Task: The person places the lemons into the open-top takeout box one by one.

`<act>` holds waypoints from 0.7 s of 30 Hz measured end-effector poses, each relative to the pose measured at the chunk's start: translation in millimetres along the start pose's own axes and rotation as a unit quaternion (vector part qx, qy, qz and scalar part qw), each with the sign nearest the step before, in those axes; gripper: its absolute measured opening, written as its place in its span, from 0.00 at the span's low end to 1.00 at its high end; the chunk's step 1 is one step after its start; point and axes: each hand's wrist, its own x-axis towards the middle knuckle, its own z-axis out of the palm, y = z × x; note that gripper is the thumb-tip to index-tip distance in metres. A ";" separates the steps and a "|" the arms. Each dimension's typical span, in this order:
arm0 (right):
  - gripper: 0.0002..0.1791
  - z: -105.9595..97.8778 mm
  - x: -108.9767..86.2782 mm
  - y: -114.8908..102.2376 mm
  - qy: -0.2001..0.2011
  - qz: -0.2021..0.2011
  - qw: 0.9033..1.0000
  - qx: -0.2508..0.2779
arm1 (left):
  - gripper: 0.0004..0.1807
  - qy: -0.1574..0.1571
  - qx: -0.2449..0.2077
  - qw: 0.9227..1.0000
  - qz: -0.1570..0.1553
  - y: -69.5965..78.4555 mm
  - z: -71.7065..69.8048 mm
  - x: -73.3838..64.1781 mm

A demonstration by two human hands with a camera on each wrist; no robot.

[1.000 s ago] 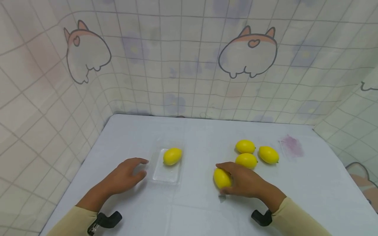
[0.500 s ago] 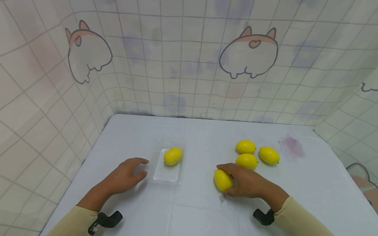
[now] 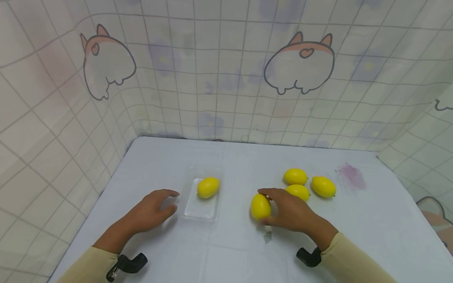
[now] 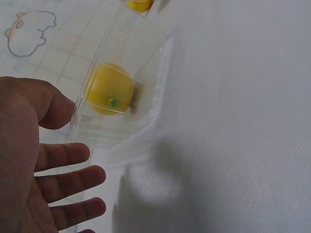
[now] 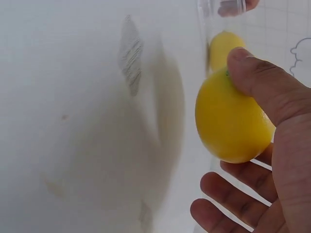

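My right hand (image 3: pixel 291 210) holds a yellow lemon (image 3: pixel 260 206) between thumb and fingers. In the right wrist view that lemon (image 5: pixel 232 119) hangs over the white tabletop, thumb near its green-tipped end and a finger at the opposite end. A clear plastic container (image 3: pixel 201 214) stands left of the middle of the table, with another lemon (image 3: pixel 208 187) inside it. My left hand (image 3: pixel 150 210) is beside the container's left side, holding nothing. The left wrist view shows the thumb and spread fingers (image 4: pixel 73 184) right at the container's rim (image 4: pixel 92 68).
Behind the right hand lie a lemon (image 3: pixel 295 176), a second lemon (image 3: pixel 298 192) partly hidden by that hand, and a third lemon (image 3: pixel 323 186) to the right. A pinkish stain (image 3: pixel 350 176) marks the white table (image 3: pixel 244 255). A patterned curtain (image 3: pixel 226 70) borders the back and sides.
The right hand has lifted its lemon and moved slightly left and away from the person, uncovering a small grey mark on the table. The left hand and the container have stayed put.
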 end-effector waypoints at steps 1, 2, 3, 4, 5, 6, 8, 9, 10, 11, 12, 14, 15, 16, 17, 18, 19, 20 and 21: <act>0.48 -0.3 1.4 -2.1 0.002 0.001 1.000 0.001 | 0.23 0.000 0.000 1.000 0.000 0.0 0.2 0.2; 0.48 -0.3 3.1 -4.1 0.004 0.003 1.000 -0.001 | 0.23 0.000 0.000 1.000 0.000 0.0 0.4 0.3; 0.48 -0.4 4.5 -6.3 0.006 0.004 1.000 -0.002 | 0.23 -0.001 0.001 1.000 0.000 0.1 0.5 0.5; 0.49 -0.3 6.0 -8.4 0.008 0.005 1.000 -0.005 | 0.23 -0.001 0.001 1.000 -0.001 0.3 0.5 0.6; 0.49 0.0 7.5 -10.4 0.010 0.004 1.000 -0.006 | 0.23 -0.001 0.002 1.000 -0.001 0.4 0.6 0.7; 0.49 0.3 9.0 -12.1 0.012 0.006 1.000 -0.009 | 0.23 -0.001 0.002 1.000 -0.002 0.6 0.7 0.9; 0.49 1.0 12.0 -15.9 0.016 0.006 1.000 -0.013 | 0.23 -0.001 0.002 1.000 -0.004 0.2 0.9 1.0; 0.49 1.5 13.4 -17.6 0.018 0.005 1.000 -0.014 | 0.23 -0.001 0.003 1.000 -0.004 0.1 0.7 0.8; 0.49 1.8 14.9 -19.4 0.019 0.005 1.000 -0.015 | 0.23 -0.001 0.003 1.000 -0.006 -0.2 1.0 0.9; 0.49 2.1 16.3 -21.3 0.020 0.004 1.000 -0.013 | 0.24 -0.001 0.004 1.000 -0.007 -0.6 1.4 0.9; 0.49 2.5 17.8 -23.1 0.021 0.003 1.000 -0.013 | 0.24 0.000 0.003 1.000 -0.009 -0.8 1.6 1.0; 0.49 2.8 20.5 -27.2 0.022 0.001 1.000 -0.009 | 0.24 0.000 0.004 1.000 -0.010 -1.3 2.0 1.0; 0.49 3.4 21.9 -29.1 0.022 -0.001 1.000 -0.007 | 0.24 0.000 0.004 1.000 -0.009 -1.7 2.0 1.1; 0.49 3.8 23.2 -31.3 0.022 -0.002 1.000 -0.003 | 0.24 0.000 0.004 1.000 -0.010 -2.1 2.3 1.2; 0.49 4.3 24.6 -33.3 0.020 -0.003 1.000 -0.002 | 0.24 0.000 0.005 1.000 -0.010 -2.4 2.3 1.3; 0.49 4.9 25.9 -35.3 0.019 -0.004 1.000 -0.002 | 0.24 0.000 0.005 1.000 -0.007 -2.4 2.1 1.2; 0.49 5.3 27.1 -37.4 0.019 -0.005 1.000 0.000 | 0.24 0.000 0.005 1.000 -0.005 -2.6 2.1 1.2; 0.50 6.0 28.3 -39.2 0.018 -0.006 1.000 0.000 | 0.24 0.000 0.005 1.000 -0.005 -2.9 2.2 1.2; 0.50 6.6 29.3 -41.1 0.018 -0.008 1.000 0.003 | 0.24 0.001 0.004 1.000 -0.005 -2.6 2.2 1.0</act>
